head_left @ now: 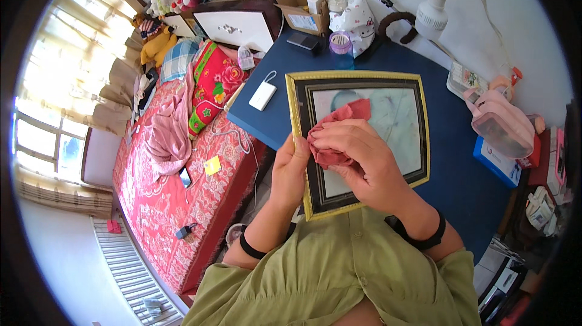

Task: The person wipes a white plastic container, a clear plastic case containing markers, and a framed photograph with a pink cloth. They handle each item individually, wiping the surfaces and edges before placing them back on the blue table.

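Note:
A framed picture [394, 126] with a gold rim and a black inner border is held up in front of my body, above the near edge of the blue table. My left hand [291, 165] grips its left side, thumb on the front and the other fingers mostly hidden behind. Bunched in my right hand [367, 159] is a red cloth [356, 110], which lies against the glass on the picture's left half. Both the cloth and my right hand cover part of the picture.
On the blue table [461, 195] are a white power bank [263, 93], a dark phone [303, 41], a blue jar [341, 53], a cardboard box [297, 6] and a pink pouch [503, 123]. A bed [163, 205] with red bedding stands to the left, and a bulb [432, 10] hangs at the upper right.

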`<move>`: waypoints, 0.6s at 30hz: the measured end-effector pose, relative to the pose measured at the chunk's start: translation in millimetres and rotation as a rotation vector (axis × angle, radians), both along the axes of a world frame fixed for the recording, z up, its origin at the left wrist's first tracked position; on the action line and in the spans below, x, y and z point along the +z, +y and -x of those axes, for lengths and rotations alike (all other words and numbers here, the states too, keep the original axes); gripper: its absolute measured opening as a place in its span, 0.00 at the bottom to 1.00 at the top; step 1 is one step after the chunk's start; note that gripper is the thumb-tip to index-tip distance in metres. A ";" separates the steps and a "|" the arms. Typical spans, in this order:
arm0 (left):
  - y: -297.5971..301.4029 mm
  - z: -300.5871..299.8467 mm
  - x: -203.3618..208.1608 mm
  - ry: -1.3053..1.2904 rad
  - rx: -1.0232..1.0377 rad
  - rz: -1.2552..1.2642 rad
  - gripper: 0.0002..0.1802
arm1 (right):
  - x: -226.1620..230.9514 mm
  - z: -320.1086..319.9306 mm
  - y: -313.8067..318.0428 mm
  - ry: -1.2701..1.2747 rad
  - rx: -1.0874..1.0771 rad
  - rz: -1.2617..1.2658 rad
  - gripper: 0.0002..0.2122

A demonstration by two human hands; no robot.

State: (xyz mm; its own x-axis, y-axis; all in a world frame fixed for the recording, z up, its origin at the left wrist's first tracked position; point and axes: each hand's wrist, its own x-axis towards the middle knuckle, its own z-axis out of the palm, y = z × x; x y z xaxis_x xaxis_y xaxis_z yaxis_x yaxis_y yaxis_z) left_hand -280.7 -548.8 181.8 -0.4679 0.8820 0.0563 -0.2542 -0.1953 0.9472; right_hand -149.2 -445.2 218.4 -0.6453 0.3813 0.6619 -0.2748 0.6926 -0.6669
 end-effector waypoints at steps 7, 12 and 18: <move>8.4 5.3 17.1 -0.169 0.192 0.060 0.15 | -10.2 -6.0 -17.2 -0.080 0.222 -0.054 0.16; 4.9 12.2 18.8 -0.132 0.286 0.105 0.13 | -17.0 -9.2 -16.6 -0.150 0.395 -0.066 0.14; -9.2 27.5 18.7 -0.174 0.312 0.054 0.13 | -21.3 -34.0 1.6 -0.257 0.344 -0.074 0.14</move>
State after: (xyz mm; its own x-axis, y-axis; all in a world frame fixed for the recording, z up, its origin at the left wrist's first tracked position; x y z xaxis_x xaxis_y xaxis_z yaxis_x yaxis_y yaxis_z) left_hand -308.3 -558.0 200.5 -0.7134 0.6949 -0.0905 -0.3484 -0.2397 0.9062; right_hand -115.3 -443.6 197.1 -0.8737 0.0728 0.4810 -0.3298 0.6382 -0.6957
